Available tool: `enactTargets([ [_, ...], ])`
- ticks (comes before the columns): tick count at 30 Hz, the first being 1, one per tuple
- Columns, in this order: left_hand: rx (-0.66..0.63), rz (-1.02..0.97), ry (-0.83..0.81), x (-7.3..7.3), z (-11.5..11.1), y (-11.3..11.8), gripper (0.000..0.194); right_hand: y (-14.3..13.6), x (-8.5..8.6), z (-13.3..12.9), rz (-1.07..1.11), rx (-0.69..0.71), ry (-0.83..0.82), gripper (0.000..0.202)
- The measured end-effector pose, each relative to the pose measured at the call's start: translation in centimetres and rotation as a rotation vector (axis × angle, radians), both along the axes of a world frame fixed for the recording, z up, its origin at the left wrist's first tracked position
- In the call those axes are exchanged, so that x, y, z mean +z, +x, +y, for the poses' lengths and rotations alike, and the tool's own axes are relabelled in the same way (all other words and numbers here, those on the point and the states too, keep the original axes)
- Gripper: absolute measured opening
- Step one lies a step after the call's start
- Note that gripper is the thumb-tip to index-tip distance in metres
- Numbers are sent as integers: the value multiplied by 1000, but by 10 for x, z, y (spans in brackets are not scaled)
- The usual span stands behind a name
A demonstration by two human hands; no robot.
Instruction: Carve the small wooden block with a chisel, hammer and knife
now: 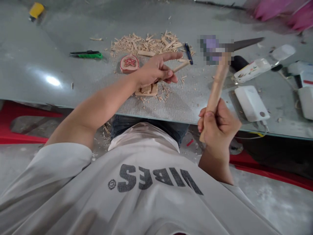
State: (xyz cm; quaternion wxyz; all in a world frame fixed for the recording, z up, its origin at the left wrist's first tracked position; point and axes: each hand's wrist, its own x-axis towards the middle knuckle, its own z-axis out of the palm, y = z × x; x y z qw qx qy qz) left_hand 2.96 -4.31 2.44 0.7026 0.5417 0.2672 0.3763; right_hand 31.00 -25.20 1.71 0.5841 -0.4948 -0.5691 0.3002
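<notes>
My left hand [157, 69] pinches a chisel [181, 66] by its wooden handle, index finger stretched out. The chisel slants down to a small carved wooden block [149, 92], which lies on the table partly hidden under the hand; whether the tip touches the wood I cannot tell. Raised at the table's front edge, my right hand [218, 125] is wrapped round the wooden handle of a hammer [216, 86]. Its dark head tapers to the right, and part of it is blurred out. Beyond my left wrist sits a wooden piece [129, 63] marked with a red star.
Wood shavings [146, 44] are heaped behind the block, beside a dark blue pen-like object [188, 53]. A green utility knife [86, 54] lies left, a yellow object [36, 11] farther back. On the right are a bottle [253, 70] and a white box [251, 102] with a cable.
</notes>
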Motion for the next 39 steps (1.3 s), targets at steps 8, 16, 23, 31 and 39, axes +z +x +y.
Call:
enactTargets([
  [8, 5, -27, -33, 4, -4, 3, 77, -4, -13, -3, 76, -16, 61, 43],
  [16, 41, 18, -1, 0, -1, 1, 87, -8, -7, -6, 94, -80, 72, 42],
  [23, 49, 37, 49, -21, 15, 4, 92, -6, -8, -5, 82, -31, 27, 46],
  [31, 15, 18, 65, -13, 10, -4, 90, -8, -6, -5, 88, 14, -26, 47],
  [39, 20, 26, 24, -4, 5, -4, 83, -11, -8, -4, 116, 24, -47, 50],
])
